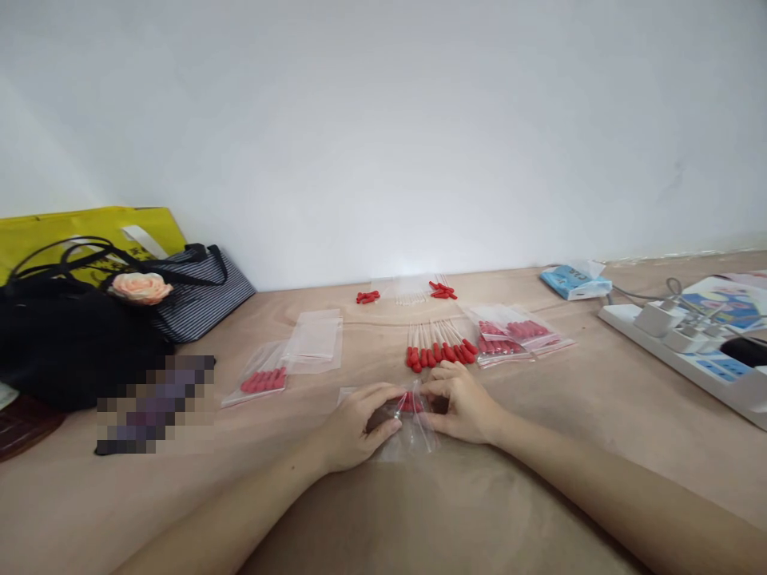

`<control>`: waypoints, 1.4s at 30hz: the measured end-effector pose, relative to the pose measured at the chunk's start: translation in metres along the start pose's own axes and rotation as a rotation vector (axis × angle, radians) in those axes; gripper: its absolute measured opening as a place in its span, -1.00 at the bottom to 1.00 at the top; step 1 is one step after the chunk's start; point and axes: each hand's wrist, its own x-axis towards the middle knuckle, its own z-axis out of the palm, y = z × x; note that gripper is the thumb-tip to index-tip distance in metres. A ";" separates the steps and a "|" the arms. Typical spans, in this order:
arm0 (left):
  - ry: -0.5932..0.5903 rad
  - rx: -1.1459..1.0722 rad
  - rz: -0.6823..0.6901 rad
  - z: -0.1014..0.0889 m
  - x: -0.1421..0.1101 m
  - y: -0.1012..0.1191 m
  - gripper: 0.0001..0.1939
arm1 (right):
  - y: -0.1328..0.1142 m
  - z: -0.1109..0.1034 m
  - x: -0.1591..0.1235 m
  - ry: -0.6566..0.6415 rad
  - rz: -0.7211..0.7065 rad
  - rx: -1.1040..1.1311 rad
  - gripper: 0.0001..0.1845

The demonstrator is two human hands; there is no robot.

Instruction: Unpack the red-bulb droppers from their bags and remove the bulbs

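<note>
In the head view, my left hand and my right hand grip a clear plastic bag from either side, low above the table. Red pieces show inside or behind the plastic, partly covered by my fingers. Just beyond my right hand lies a fanned row of pale sticks with red tips. To its right, several filled clear bags overlap. On the left, a bag with red pieces touches a stack of flat clear bags.
Near the wall lie two small red piles with pale sticks between them. A blue tissue pack and a power strip with plugs stand right. Black and striped bags crowd the left, beside a pixelated object.
</note>
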 end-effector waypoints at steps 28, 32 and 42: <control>-0.103 0.126 -0.014 -0.001 -0.004 -0.004 -0.56 | 0.003 -0.018 0.003 -0.161 0.267 0.337 -0.87; -0.144 0.139 -0.014 -0.002 -0.003 -0.005 -0.54 | 0.014 -0.026 0.004 -0.270 0.365 0.526 -0.83; -0.384 0.307 0.059 -0.010 0.001 0.004 -0.45 | 0.045 -0.095 0.005 -0.259 0.455 0.652 -0.83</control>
